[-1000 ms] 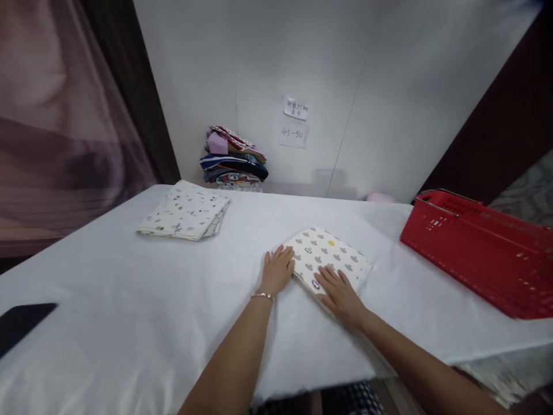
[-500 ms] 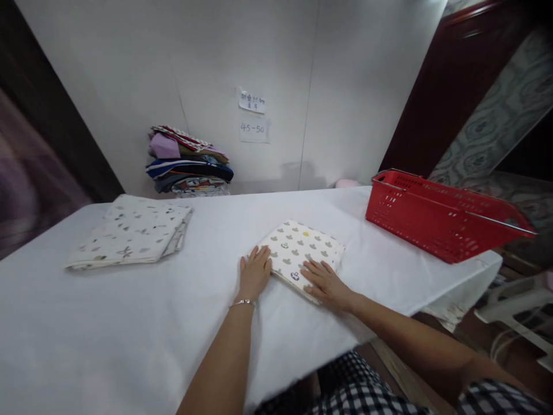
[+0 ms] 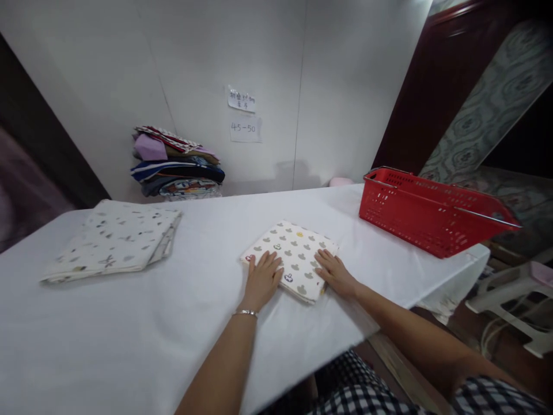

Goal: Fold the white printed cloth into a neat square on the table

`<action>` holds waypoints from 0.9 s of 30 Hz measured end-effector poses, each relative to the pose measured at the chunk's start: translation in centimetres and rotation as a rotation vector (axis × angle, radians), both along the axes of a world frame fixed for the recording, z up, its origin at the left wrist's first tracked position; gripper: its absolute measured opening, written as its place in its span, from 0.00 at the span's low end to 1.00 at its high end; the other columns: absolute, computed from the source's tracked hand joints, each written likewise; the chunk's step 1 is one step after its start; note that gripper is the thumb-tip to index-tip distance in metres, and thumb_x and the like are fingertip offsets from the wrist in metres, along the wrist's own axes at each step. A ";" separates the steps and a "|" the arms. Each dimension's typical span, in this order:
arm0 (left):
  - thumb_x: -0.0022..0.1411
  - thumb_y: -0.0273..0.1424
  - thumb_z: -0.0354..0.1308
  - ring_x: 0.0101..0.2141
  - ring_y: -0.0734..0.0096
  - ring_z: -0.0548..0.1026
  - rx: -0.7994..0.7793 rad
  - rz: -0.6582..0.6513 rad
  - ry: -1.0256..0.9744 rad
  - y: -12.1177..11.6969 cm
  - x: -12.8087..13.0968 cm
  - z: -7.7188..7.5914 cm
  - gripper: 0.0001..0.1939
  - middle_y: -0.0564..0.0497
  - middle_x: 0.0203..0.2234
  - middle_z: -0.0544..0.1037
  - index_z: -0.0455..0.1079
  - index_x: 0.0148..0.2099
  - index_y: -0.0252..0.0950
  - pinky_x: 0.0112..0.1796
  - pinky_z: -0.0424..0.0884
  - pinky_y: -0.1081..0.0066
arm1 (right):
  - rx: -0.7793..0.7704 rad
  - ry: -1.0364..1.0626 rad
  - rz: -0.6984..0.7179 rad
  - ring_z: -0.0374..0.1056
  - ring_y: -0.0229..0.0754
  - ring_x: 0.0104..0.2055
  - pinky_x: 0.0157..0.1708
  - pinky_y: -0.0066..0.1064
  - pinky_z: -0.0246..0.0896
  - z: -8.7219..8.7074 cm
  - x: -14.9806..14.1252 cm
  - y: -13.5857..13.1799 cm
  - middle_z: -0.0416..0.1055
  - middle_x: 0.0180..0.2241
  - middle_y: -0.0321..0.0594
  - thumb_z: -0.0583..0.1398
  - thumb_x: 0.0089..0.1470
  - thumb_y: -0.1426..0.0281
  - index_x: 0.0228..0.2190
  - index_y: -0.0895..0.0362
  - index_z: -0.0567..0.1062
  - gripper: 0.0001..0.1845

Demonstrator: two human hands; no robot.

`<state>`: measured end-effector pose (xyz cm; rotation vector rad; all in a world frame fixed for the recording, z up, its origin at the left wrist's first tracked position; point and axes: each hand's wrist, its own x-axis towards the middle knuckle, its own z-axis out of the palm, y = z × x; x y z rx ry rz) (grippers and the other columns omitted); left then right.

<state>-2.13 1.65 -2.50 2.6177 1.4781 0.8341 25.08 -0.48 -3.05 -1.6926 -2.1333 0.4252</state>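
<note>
A folded white cloth (image 3: pixel 296 256) printed with small grey mushroom shapes lies flat in front of me on the white-covered table (image 3: pixel 173 340). My left hand (image 3: pixel 262 279) rests on its near left edge, fingers outstretched and a bracelet at the wrist. On the right edge lies my right hand (image 3: pixel 337 275), fingers spread flat over the print. Neither hand grips the fabric. Further left is another folded white cloth (image 3: pixel 118 239) with a scattered grey pattern, apart from both hands.
At the right end of the table stands a red plastic basket (image 3: pixel 432 216) with metal handles. A stack of folded fabrics (image 3: pixel 177 164) sits by the back wall. Two paper notes (image 3: pixel 245 128) are on the wall. A pale stool (image 3: pixel 514 300) is at the lower right.
My left hand has slid right, further onto the mushroom-print cloth. My right hand has shifted outward to its right edge. The whole view has swung slightly to the right.
</note>
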 end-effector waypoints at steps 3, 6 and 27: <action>0.65 0.38 0.42 0.58 0.61 0.59 -0.005 0.004 0.003 0.1 0.1 -0.3 0.19 0.52 0.55 0.67 0.66 0.54 0.44 0.58 0.46 0.49 | 0.108 0.268 -0.191 0.54 0.48 0.59 0.57 0.43 0.47 0.7 2.0 1.6 0.61 0.56 0.45 0.50 0.55 0.56 0.49 0.56 0.70 0.26; 0.64 0.37 0.42 0.58 0.60 0.59 0.004 0.006 0.004 0.4 0.0 -0.5 0.19 0.52 0.55 0.67 0.66 0.54 0.44 0.58 0.46 0.48 | 0.083 0.534 -0.458 0.67 0.47 0.45 0.44 0.36 0.62 1.7 4.4 3.2 0.74 0.41 0.44 0.56 0.48 0.61 0.37 0.58 0.76 0.18; 0.65 0.38 0.42 0.57 0.61 0.59 -0.006 -0.004 0.005 0.5 0.0 -0.6 0.19 0.52 0.55 0.67 0.66 0.53 0.45 0.58 0.44 0.50 | -0.222 0.754 -0.688 0.51 0.29 0.12 0.11 0.21 0.41 2.8 4.1 5.7 0.55 0.09 0.28 0.60 0.45 0.71 0.16 0.57 0.64 0.12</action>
